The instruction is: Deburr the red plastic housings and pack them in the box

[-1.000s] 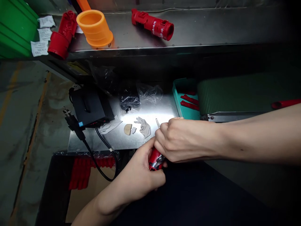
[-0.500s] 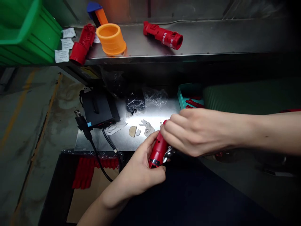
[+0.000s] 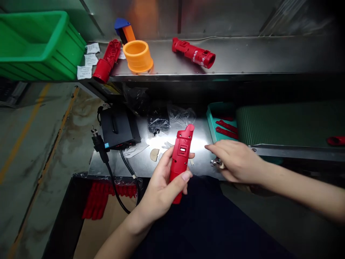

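My left hand (image 3: 164, 183) is closed around a red plastic housing (image 3: 182, 151), thumb across its lower part. The housing's broad face is turned up, showing a small rectangular slot and several screw holes. To its right, clear of it, my right hand (image 3: 237, 160) is closed on a shiny metal tool (image 3: 216, 163); most of it is hidden in the palm, so its kind does not show. A beige rounded piece (image 3: 154, 154) and a partly covered pale glove (image 3: 167, 145) lie on the metal bench (image 3: 137, 165) beyond my left hand.
On the upper shelf (image 3: 242, 54) are a green bin (image 3: 54, 68), an orange ring (image 3: 138, 57) and two red housings (image 3: 194, 54) (image 3: 106, 63). A black box (image 3: 115, 126) with cables stands left. A teal tray (image 3: 211, 122) of red parts adjoins a green ribbed belt (image 3: 283, 124).
My right hand has drawn away to the right from the red housing, taking the metal tool along. My left hand has turned the housing so its slotted face shows. The camera view has shifted slightly.
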`<state>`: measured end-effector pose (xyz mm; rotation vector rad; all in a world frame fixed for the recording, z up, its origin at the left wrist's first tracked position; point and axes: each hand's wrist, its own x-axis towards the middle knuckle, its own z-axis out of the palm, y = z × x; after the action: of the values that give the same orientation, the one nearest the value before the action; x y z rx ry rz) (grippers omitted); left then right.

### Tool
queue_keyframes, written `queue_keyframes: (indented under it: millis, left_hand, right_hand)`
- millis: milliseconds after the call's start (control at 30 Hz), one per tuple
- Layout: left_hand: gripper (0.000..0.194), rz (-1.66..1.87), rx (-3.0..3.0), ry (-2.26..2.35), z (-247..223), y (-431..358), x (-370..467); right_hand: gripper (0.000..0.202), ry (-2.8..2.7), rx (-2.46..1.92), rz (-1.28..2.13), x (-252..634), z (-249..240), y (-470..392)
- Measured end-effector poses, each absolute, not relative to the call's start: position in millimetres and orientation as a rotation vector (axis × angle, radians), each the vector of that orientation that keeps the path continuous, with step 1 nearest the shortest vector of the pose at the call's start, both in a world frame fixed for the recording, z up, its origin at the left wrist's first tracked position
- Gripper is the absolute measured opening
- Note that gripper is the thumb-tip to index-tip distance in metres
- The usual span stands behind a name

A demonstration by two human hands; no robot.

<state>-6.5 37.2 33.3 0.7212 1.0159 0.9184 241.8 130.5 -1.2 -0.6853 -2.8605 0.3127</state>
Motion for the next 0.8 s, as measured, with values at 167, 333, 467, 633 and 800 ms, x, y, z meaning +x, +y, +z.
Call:
queue_keyframes:
  millis: [167, 333, 467, 633, 800]
  left_hand:
    - [0.053, 0.983, 0.613, 0.916, 32, 40, -5]
    - [0.064, 0.997, 0.516, 0.803, 40, 41, -5]
    - [0.074, 0.980, 0.506, 0.724, 43, 42, -2]
    - [0.083, 0.997, 0.510, 0.675, 42, 44, 4]
    - [0.080, 1.024, 0.536, 0.664, 38, 41, 12]
  right_hand:
    - [0.048, -2.744, -1.236, 0.626, 248, -77, 106]
    - [0.053, -2.564, -1.380, 0.755, 242, -103, 82]
    - [0.054, -2.490, -1.443, 0.832, 242, -107, 74]
    - [0.056, -2.437, -1.559, 0.844, 255, -116, 68]
    - [0.057, -2.428, -1.703, 0.810, 264, -145, 64]
